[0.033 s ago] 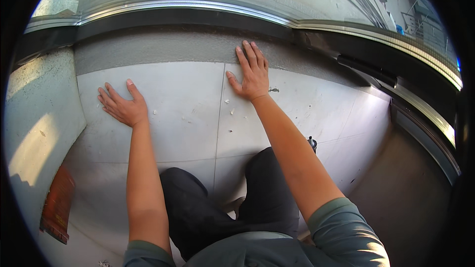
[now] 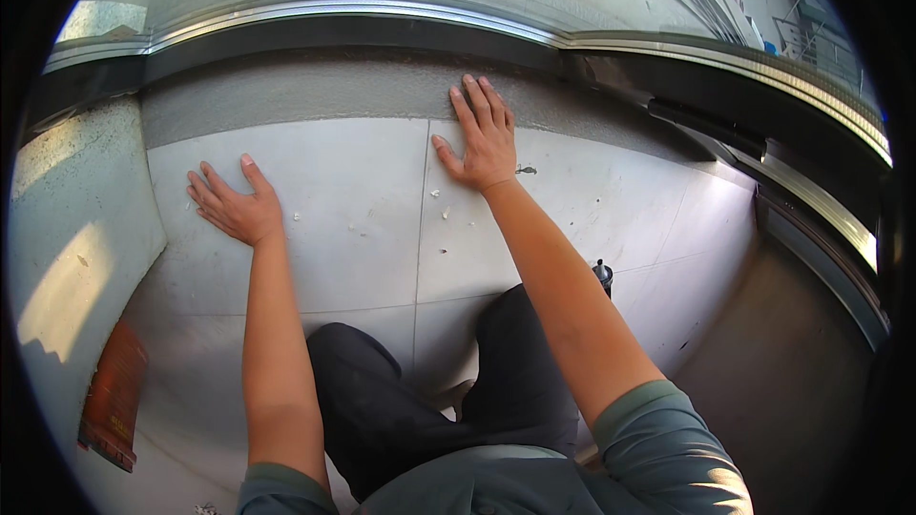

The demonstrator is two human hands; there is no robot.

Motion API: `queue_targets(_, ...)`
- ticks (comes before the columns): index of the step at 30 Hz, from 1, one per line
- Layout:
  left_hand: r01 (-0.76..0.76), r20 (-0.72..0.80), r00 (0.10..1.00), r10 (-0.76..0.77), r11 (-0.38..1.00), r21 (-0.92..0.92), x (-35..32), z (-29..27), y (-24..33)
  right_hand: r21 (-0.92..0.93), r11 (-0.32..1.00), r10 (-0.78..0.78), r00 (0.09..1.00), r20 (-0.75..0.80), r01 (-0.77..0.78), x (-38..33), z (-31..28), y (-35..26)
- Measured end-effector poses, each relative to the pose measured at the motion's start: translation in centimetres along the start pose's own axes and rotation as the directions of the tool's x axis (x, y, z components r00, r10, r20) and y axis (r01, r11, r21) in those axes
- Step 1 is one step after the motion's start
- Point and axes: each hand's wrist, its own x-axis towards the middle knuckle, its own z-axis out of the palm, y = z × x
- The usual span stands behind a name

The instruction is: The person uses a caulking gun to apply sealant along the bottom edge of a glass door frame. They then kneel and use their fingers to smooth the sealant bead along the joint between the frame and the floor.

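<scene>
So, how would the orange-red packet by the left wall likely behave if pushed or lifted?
The orange-red packet would probably slide rather than roll, since it looks flat. Its thin-looking lower edge suggests it may bend there. Weight is harder to judge, as any contents are hidden.
</scene>
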Motion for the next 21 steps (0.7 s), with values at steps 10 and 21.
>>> queue_targets(10, -0.215, 0.131, 0.964, 0.231, 0.969, -0.125, -0.4, -0.4, 9.8, 0.069, 0.997, -0.01, 0.999, -0.049, 0.013, -0.4, 0.2, 0.6)
queue_targets(21, -0.164, 0.141, 0.975, 0.172, 0.984, -0.064, -2.4, 3.6, 19.0, 0.227, 0.973, -0.018, 0.991, -0.133, 0.048, -0.8, 0.3, 1.3)
